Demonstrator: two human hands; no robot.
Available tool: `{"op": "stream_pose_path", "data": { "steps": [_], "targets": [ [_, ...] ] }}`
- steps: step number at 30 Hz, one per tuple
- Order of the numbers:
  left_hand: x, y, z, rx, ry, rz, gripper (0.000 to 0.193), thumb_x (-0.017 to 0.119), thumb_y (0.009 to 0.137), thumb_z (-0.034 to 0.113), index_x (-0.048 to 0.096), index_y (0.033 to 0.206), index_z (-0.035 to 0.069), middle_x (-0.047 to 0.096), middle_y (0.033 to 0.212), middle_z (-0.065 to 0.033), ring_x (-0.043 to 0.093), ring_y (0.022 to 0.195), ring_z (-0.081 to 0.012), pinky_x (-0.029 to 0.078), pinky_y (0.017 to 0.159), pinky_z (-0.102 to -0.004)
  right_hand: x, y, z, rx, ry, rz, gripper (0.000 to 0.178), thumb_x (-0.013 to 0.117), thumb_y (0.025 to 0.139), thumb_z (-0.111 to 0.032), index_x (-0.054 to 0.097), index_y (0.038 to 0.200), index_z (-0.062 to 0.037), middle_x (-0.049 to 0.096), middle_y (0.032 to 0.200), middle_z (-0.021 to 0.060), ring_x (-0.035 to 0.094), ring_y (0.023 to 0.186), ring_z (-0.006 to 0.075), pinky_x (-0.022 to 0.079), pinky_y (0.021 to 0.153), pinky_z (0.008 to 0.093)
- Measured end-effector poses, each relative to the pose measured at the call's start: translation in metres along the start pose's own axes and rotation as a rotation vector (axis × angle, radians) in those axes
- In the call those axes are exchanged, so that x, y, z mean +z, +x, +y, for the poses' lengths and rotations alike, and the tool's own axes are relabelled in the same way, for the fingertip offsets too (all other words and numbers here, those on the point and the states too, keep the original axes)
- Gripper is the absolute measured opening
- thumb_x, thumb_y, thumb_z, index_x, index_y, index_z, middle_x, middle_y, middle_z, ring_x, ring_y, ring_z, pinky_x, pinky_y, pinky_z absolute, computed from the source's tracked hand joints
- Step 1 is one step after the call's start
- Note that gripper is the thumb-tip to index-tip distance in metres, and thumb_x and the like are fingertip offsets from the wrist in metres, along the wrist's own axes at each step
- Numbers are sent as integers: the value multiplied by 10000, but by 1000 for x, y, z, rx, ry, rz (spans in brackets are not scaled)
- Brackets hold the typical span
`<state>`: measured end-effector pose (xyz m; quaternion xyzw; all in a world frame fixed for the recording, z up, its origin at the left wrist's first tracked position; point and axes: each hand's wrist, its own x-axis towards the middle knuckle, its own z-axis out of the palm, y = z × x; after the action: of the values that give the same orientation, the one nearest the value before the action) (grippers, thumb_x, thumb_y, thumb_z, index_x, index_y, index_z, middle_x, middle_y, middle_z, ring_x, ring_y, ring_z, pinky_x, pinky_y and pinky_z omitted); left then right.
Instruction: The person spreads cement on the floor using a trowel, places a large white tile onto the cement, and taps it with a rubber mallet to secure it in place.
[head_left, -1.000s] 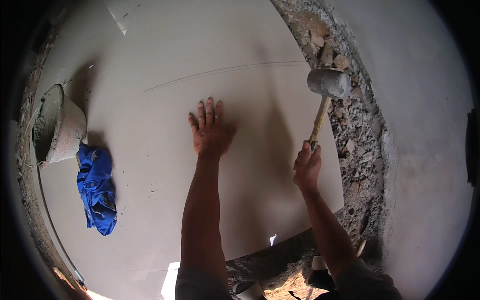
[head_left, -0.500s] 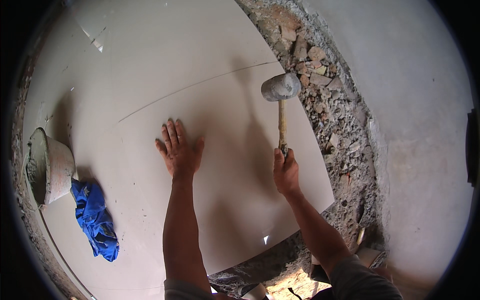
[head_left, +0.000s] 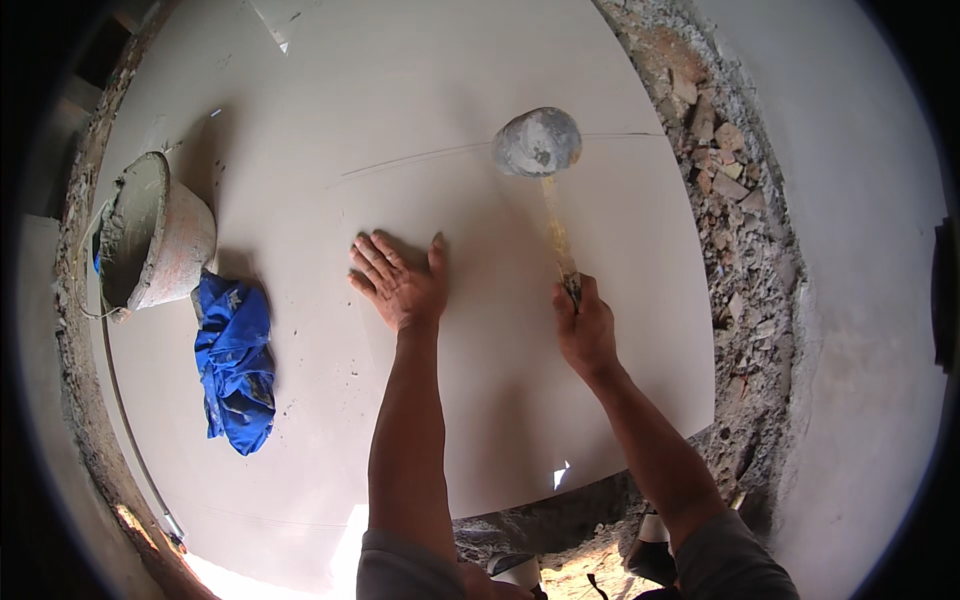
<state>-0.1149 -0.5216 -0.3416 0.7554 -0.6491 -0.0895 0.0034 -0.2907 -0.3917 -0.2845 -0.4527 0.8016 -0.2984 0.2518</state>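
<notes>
A rubber mallet point(head_left: 538, 143) with a grey, mortar-smeared head and a pale wooden handle is raised over the tiles. My right hand point(head_left: 588, 328) is wrapped round the lower end of its handle. My left hand point(head_left: 408, 288) lies flat on a large pale floor tile point(head_left: 640, 280), fingers spread, left of the mallet. A thin dark joint point(head_left: 420, 157) runs across the floor just beyond my hands, partly behind the mallet head.
At the left stands a mortar-caked bucket point(head_left: 185, 245), with a crumpled blue cloth point(head_left: 236, 360) beside it. Broken rubble point(head_left: 728, 190) fills a strip along the right tile edge, up against a grey wall point(head_left: 870, 300). A thin rod or pipe point(head_left: 135, 430) lies along the left edge.
The view has shifted, so the floor, bucket and cloth sit further right. The mallet head has moved left off the tile's right edge, and my left hand's fingers now angle further left.
</notes>
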Motion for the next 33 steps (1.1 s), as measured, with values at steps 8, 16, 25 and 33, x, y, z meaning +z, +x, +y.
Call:
{"op": "stream_pose_path", "data": {
  "steps": [8,16,25,33],
  "targets": [
    [10,6,-5,-54,-22,61,909,289,931,648,134,1497,-46,107,1581,-202,51,1474,-336,62,1171,-522,23,5,-30,-29,-24,-132,326,522,975,-352,487,991,-28,610,683,133,631,655,355,493,620,464],
    [9,4,-5,-62,-46,66,834,256,959,580,141,1499,-45,110,1583,-207,55,1476,-340,62,1176,-525,35,7,-38,-201,18,-52,324,526,973,-352,498,964,-29,595,646,115,606,582,339,490,558,436],
    [10,9,-6,-76,-85,69,733,261,989,488,166,1502,-27,114,1590,-185,72,1479,-318,68,1183,-504,54,21,-63,-114,-71,-221,325,526,980,-330,486,939,-10,563,614,135,588,565,348,465,559,480],
    [19,12,-10,-89,-112,137,719,290,977,469,207,1490,-27,163,1582,-170,108,1474,-303,84,1181,-490,74,35,-73,-237,-209,-183,340,525,975,-348,509,897,-17,602,651,129,607,583,338,482,570,456]
  ]
}}
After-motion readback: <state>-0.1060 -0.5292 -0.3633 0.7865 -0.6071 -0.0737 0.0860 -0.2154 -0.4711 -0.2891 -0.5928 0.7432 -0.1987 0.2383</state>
